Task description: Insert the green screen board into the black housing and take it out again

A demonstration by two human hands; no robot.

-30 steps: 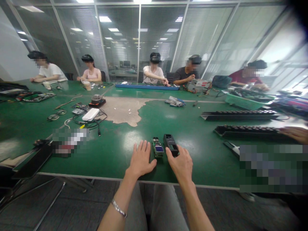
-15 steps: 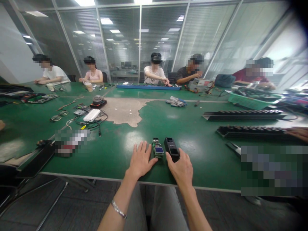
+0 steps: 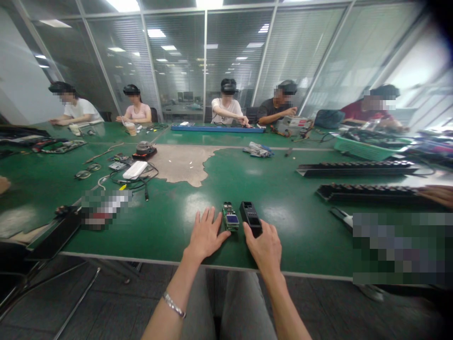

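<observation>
A small green circuit board (image 3: 231, 218) with a blue screen lies on the green table, its lower end towards me. Just left of it my left hand (image 3: 205, 234) rests flat, fingers spread and thumb close to the board's lower edge; nothing is in it. Right of the board lies a black plastic device housing (image 3: 250, 215) with cut-out openings. Around its lower end my right hand (image 3: 265, 243) is closed, thumb on the left side and fingers on the right, hiding that end.
White power bank-like box (image 3: 135, 170) and tangled cables lie left. Long black metal strips (image 3: 357, 169) and a green basket (image 3: 368, 147) of parts stand right, with another person's hand (image 3: 437, 192) at one strip. Gloves (image 3: 258, 149) lie farther back. Several people sit across the table.
Both hands keep their places at the board and the housing. The whole view has shifted very slightly; nothing was taken up or let go.
</observation>
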